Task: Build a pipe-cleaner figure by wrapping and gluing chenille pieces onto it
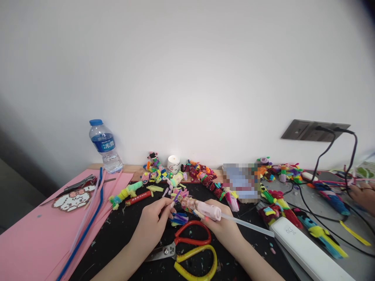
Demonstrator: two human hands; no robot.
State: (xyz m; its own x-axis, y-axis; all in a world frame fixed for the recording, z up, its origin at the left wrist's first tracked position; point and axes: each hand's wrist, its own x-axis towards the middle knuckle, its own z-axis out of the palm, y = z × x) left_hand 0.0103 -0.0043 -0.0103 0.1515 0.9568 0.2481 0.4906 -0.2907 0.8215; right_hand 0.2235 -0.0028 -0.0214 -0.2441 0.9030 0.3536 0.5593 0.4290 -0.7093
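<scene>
My left hand [155, 218] pinches a short purple pipe cleaner [176, 198] between thumb and fingertips. Wrapped in my right hand [224, 224] is a pale pink glue gun [209, 210], with a long translucent glue stick [249, 224] sticking out of its back. The gun's front points toward the left fingertips; its tip is hard to make out among the colours. Just below the hands lies a bundle of blue and purple pipe cleaner pieces [179, 219]. Scissors [195, 246] with one red and one yellow handle rest on the black mat [117, 234] between my forearms.
A water bottle [104, 146] leans on the wall at left, behind pink sheets [29, 230] with long pipe cleaners [98, 210]. A paper cup [174, 164] stands at the back. Pipe cleaner figures, cables and a white box [307, 249] lie right, near another person's hand [363, 197].
</scene>
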